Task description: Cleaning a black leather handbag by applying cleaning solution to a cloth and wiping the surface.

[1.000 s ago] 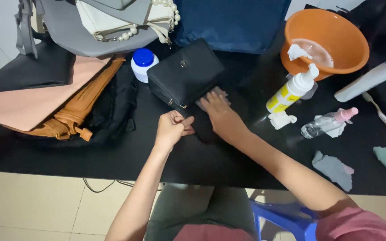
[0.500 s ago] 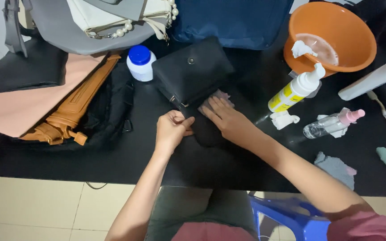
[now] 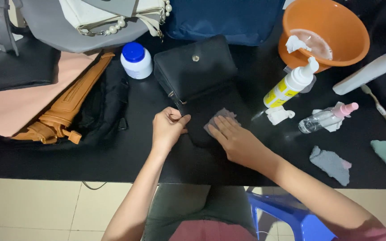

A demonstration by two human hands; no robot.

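A small black handbag point(image 3: 193, 67) lies on the black table point(image 3: 90, 154), its flap opened toward me. My left hand point(image 3: 168, 127) pinches the flap's left edge. Flat on the flap, my right hand point(image 3: 237, 143) presses a small grey cloth point(image 3: 217, 118) under its fingers. A white pump bottle with a yellow label point(image 3: 291, 85) stands just right of the bag.
An orange basin point(image 3: 336, 27) sits at the back right. Nearby lie a clear spray bottle with a pink cap point(image 3: 329, 117), a white tube point(image 3: 371, 71), grey rags point(image 3: 331, 164), a white blue-lidded jar point(image 3: 136, 60), and brown point(image 3: 63, 111), pink and grey bags at left. A blue stool point(image 3: 287, 214) stands below.
My right hand with the cloth has slid down the flap toward me. The left hand has kept its hold on the flap's edge.
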